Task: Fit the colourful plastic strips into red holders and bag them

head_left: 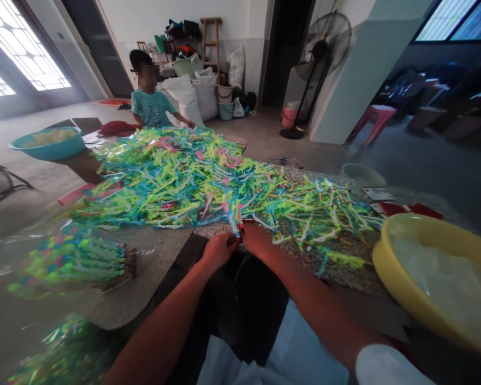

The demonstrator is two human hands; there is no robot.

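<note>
While the left hand (pixel 219 250) pinches the base of one strip bundle (pixel 233 215) between closed fingers, the right hand (pixel 257 239) closes on it too, at the surface's (pixel 160 248) near edge. One heap of strips (pixel 164 179), too many to count, spreads behind; one yellow basin (pixel 393 286) stands by the right edge, one blue basin (pixel 60 152) off the far left corner.

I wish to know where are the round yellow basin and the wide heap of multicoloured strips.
Round yellow basin (pixel 403 293): head view, outer wall.
Wide heap of multicoloured strips (pixel 164 174): head view, middle.
</note>
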